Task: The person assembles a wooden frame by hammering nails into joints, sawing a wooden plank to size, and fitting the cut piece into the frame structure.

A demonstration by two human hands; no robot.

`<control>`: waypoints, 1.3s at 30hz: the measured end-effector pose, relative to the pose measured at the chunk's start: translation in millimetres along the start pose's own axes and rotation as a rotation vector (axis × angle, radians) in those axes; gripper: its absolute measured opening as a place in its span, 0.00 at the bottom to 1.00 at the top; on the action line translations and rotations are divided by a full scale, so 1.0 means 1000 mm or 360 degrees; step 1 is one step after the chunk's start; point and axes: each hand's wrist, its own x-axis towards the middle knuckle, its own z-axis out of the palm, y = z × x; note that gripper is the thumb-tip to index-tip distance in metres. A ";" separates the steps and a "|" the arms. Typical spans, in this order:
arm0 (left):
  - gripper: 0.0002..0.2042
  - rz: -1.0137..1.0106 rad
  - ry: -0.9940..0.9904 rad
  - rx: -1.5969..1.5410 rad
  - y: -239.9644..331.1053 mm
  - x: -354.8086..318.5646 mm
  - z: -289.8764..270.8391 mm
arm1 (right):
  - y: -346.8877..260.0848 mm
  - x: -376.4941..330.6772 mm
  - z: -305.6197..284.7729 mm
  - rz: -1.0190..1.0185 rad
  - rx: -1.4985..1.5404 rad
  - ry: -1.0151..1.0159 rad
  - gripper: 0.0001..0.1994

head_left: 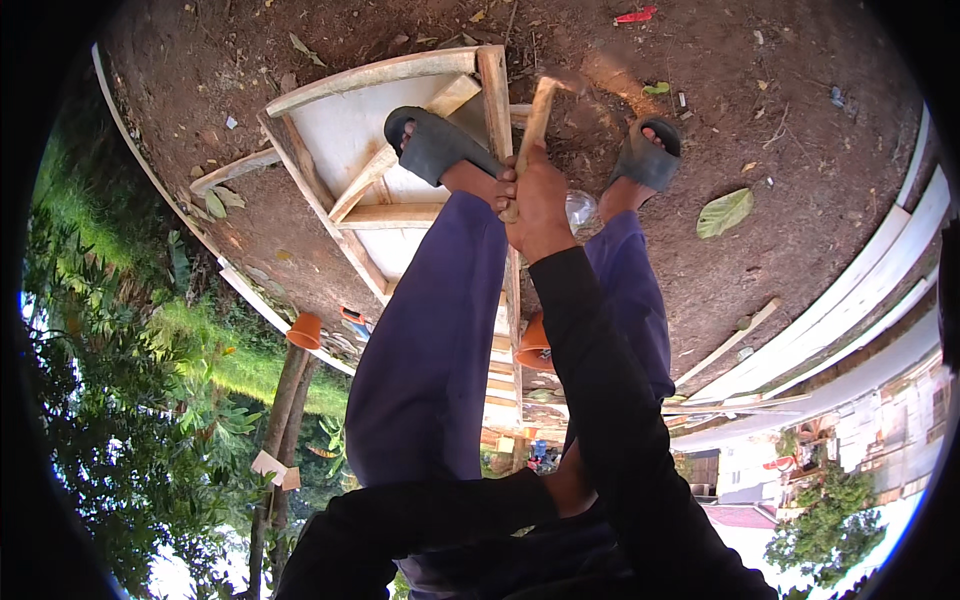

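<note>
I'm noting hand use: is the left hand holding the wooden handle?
No, the right hand is closed around the wooden handle, while the left wrist is down by the right sleeve.

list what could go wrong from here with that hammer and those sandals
The right hand grips the hammer between the feet; a stray swing might hit the toes showing at the openings of the left sandal and right sandal.

The left sandal appears to be over the wooden frame, so that foot could slip or strain the pale panel.
</note>
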 end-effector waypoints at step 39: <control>0.16 0.1910 0.0404 0.3720 -0.012 0.075 0.213 | -0.355 -0.141 -0.116 -0.0443 -0.5053 0.0887 0.18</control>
